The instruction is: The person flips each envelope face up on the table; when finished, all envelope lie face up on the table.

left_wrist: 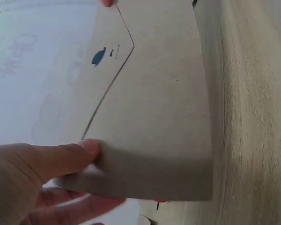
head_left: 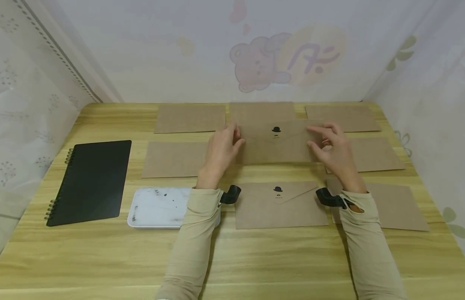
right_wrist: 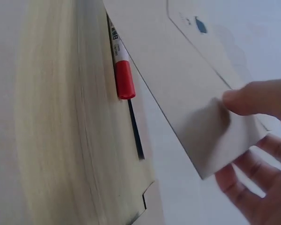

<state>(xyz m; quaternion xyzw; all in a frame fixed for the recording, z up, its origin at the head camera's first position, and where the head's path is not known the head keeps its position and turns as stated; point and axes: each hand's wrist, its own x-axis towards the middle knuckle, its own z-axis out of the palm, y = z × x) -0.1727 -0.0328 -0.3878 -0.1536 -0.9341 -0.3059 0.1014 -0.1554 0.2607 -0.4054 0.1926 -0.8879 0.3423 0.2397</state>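
Observation:
Both hands hold one brown kraft envelope (head_left: 274, 151) raised over the middle of the table, its pointed flap and small black hat print facing me. My left hand (head_left: 220, 152) pinches the left end, thumb (left_wrist: 90, 146) on the front face and fingers behind. At the opposite end my right hand (head_left: 338, 155) grips it likewise, with its thumb (right_wrist: 239, 101) near the flap line. Closer to me lies a second envelope (head_left: 281, 212) with the same print. Below the held envelope's edge, a red-capped marker (right_wrist: 124, 77) shows in the right wrist view; the head view hides it.
Several more brown envelopes lie around: back left (head_left: 190, 118), back middle (head_left: 262, 110), back right (head_left: 342, 118), left (head_left: 170, 160), right (head_left: 376, 154) and front right (head_left: 401, 208). A white tray-like case (head_left: 157, 208) sits beside a black spiral notebook (head_left: 91, 183). Printed curtains (head_left: 161, 54) enclose the table.

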